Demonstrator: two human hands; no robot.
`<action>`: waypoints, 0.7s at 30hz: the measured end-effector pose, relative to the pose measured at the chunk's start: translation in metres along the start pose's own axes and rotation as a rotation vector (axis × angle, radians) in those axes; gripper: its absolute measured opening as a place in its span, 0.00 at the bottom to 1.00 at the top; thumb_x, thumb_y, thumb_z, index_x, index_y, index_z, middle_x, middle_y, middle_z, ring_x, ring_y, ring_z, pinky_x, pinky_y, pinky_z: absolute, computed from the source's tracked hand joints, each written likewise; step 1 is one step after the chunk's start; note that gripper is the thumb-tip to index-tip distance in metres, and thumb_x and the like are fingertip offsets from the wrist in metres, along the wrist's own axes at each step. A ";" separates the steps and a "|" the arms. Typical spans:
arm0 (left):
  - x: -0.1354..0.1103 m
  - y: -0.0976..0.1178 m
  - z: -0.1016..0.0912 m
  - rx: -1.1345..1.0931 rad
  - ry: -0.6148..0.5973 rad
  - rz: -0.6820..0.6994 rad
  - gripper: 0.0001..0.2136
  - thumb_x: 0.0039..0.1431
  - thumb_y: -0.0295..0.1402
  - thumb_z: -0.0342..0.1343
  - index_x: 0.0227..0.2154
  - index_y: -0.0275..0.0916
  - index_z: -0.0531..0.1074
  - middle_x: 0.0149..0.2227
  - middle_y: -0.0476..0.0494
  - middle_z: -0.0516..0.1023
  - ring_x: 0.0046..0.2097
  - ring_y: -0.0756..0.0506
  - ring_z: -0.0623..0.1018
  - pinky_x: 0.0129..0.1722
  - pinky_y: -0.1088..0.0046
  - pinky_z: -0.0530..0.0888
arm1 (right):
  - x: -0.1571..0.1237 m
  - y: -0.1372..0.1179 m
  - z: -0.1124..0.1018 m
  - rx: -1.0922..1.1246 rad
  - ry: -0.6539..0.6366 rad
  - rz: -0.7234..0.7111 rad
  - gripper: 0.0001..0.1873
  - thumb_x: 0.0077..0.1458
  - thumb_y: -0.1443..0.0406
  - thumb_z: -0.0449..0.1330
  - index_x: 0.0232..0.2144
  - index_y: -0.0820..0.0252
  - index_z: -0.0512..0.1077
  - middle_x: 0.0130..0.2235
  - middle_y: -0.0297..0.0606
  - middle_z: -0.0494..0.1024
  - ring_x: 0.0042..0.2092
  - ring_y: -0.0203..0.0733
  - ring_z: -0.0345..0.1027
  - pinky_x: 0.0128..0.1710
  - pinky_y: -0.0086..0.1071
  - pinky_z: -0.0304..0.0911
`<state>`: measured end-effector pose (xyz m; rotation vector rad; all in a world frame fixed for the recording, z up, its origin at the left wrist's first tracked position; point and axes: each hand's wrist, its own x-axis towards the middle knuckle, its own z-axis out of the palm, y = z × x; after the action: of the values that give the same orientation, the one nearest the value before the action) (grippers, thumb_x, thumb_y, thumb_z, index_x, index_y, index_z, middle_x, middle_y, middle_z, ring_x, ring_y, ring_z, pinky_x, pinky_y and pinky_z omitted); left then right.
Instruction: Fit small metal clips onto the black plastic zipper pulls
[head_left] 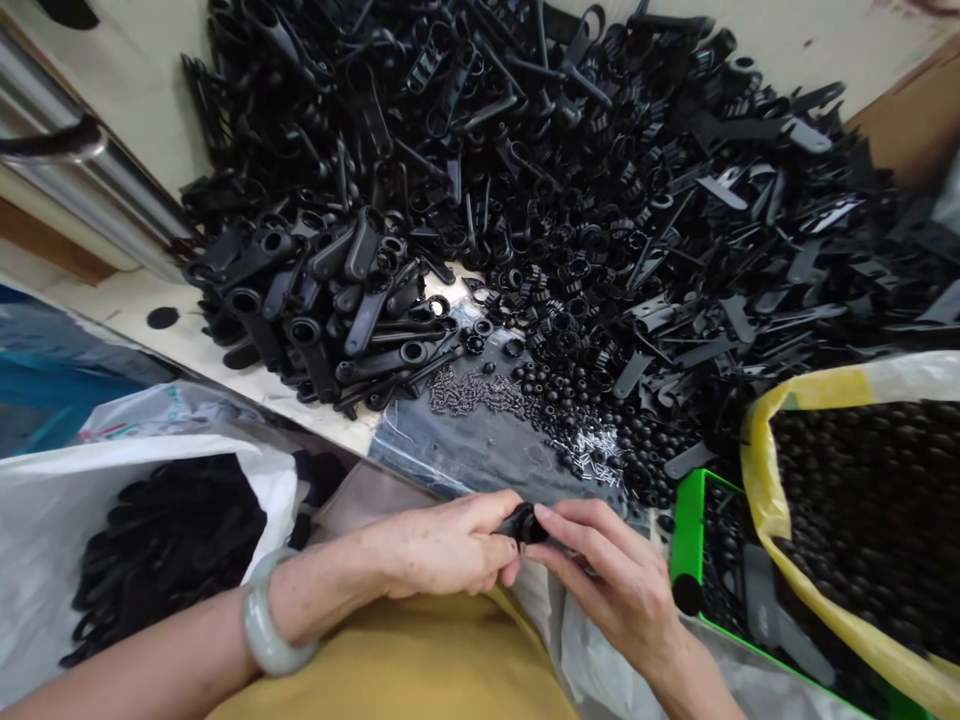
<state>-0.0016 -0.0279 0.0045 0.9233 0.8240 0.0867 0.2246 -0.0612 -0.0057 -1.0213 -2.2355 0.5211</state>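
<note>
My left hand [435, 548] is closed around a black plastic handle part [527, 522], just in front of the table edge. Most of that part is hidden in the fist, and its round end shows between the hands. The fingertips and thumb of my right hand [611, 570] pinch this round end from the right. Beyond the hands, on a dark mat [465, 450], lie small metal springs [476, 390], silvery pins [596, 450] and small black balls [555, 385].
A big heap of black plastic parts [450, 140] covers the table behind. Black handles [315, 310] lie piled at left. A white sack [270, 490] holds black pieces at lower left. At right stand a green bin [690, 530] and a yellow-rimmed sack [765, 470] of black balls.
</note>
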 end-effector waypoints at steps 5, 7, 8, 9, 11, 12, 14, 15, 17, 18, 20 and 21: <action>-0.001 0.002 -0.003 0.026 -0.084 -0.066 0.04 0.58 0.30 0.53 0.36 0.43 0.64 0.30 0.55 0.69 0.26 0.51 0.65 0.29 0.73 0.63 | -0.002 0.002 -0.003 0.059 -0.073 -0.016 0.11 0.71 0.64 0.60 0.52 0.62 0.73 0.40 0.44 0.79 0.38 0.41 0.78 0.38 0.30 0.76; -0.001 0.002 -0.002 0.034 -0.112 -0.084 0.04 0.58 0.28 0.51 0.34 0.43 0.62 0.29 0.55 0.70 0.26 0.51 0.66 0.30 0.73 0.65 | -0.003 0.001 -0.003 0.077 -0.101 -0.017 0.11 0.71 0.63 0.60 0.51 0.62 0.73 0.40 0.43 0.79 0.37 0.41 0.78 0.37 0.30 0.75; -0.001 0.002 -0.001 0.044 -0.121 -0.095 0.04 0.58 0.27 0.51 0.33 0.43 0.62 0.29 0.55 0.69 0.26 0.51 0.66 0.30 0.73 0.65 | -0.004 0.001 -0.003 0.083 -0.112 -0.016 0.10 0.71 0.63 0.60 0.51 0.61 0.73 0.40 0.43 0.79 0.37 0.41 0.78 0.37 0.30 0.75; -0.002 0.002 0.000 0.051 -0.129 -0.109 0.04 0.58 0.27 0.50 0.32 0.44 0.62 0.29 0.55 0.69 0.26 0.51 0.66 0.30 0.73 0.65 | -0.005 0.002 -0.003 0.087 -0.126 -0.013 0.10 0.71 0.62 0.60 0.50 0.61 0.73 0.40 0.43 0.79 0.37 0.41 0.78 0.37 0.30 0.74; -0.004 0.004 0.002 0.135 -0.097 -0.129 0.04 0.58 0.30 0.52 0.31 0.44 0.62 0.27 0.55 0.67 0.25 0.50 0.65 0.28 0.73 0.63 | -0.008 0.002 -0.001 0.093 -0.163 -0.010 0.10 0.71 0.62 0.59 0.50 0.61 0.73 0.40 0.44 0.80 0.38 0.42 0.78 0.37 0.31 0.74; -0.005 0.004 0.003 0.218 -0.058 -0.119 0.05 0.57 0.32 0.54 0.30 0.44 0.62 0.26 0.55 0.66 0.25 0.49 0.65 0.26 0.72 0.61 | -0.009 0.003 -0.001 0.097 -0.185 -0.007 0.10 0.72 0.62 0.59 0.50 0.61 0.73 0.40 0.44 0.79 0.38 0.42 0.77 0.37 0.31 0.73; -0.006 0.006 0.004 0.400 0.026 -0.046 0.08 0.58 0.39 0.58 0.31 0.45 0.64 0.26 0.54 0.66 0.26 0.48 0.66 0.26 0.71 0.58 | -0.010 0.003 0.000 0.112 -0.215 0.001 0.09 0.73 0.64 0.57 0.50 0.61 0.72 0.39 0.43 0.79 0.37 0.42 0.76 0.35 0.32 0.72; -0.007 0.006 0.003 0.461 0.055 0.007 0.09 0.59 0.42 0.58 0.32 0.44 0.65 0.27 0.53 0.67 0.28 0.47 0.67 0.26 0.70 0.58 | -0.010 0.002 0.000 0.130 -0.210 0.010 0.08 0.73 0.64 0.56 0.50 0.60 0.72 0.39 0.42 0.78 0.36 0.42 0.75 0.34 0.31 0.71; -0.007 0.007 0.002 0.450 0.048 0.098 0.10 0.65 0.43 0.53 0.35 0.42 0.70 0.28 0.53 0.69 0.30 0.47 0.69 0.29 0.71 0.61 | -0.008 -0.001 -0.001 0.202 -0.178 0.073 0.08 0.71 0.64 0.59 0.50 0.57 0.73 0.38 0.39 0.76 0.34 0.40 0.72 0.32 0.30 0.69; -0.008 0.007 0.002 0.396 0.030 0.126 0.11 0.68 0.43 0.51 0.38 0.42 0.72 0.28 0.53 0.69 0.29 0.48 0.68 0.30 0.72 0.62 | -0.006 -0.003 -0.002 0.260 -0.151 0.139 0.11 0.69 0.61 0.62 0.52 0.55 0.73 0.39 0.38 0.75 0.33 0.39 0.70 0.30 0.30 0.68; -0.011 0.007 0.001 0.296 0.053 0.174 0.13 0.71 0.41 0.47 0.47 0.41 0.73 0.27 0.54 0.69 0.29 0.49 0.67 0.31 0.72 0.64 | -0.003 -0.009 -0.001 0.405 -0.042 0.317 0.23 0.63 0.54 0.68 0.57 0.49 0.72 0.41 0.36 0.73 0.29 0.36 0.65 0.26 0.28 0.65; -0.014 0.007 0.001 0.260 0.095 0.203 0.15 0.72 0.42 0.47 0.52 0.42 0.71 0.27 0.55 0.67 0.29 0.49 0.66 0.32 0.73 0.65 | -0.002 -0.013 0.001 0.475 0.041 0.405 0.27 0.61 0.50 0.69 0.59 0.46 0.71 0.41 0.35 0.72 0.28 0.34 0.62 0.25 0.28 0.63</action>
<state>-0.0087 -0.0291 0.0180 1.2549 0.8400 0.2046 0.2184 -0.0707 0.0005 -1.2047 -1.7401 1.1308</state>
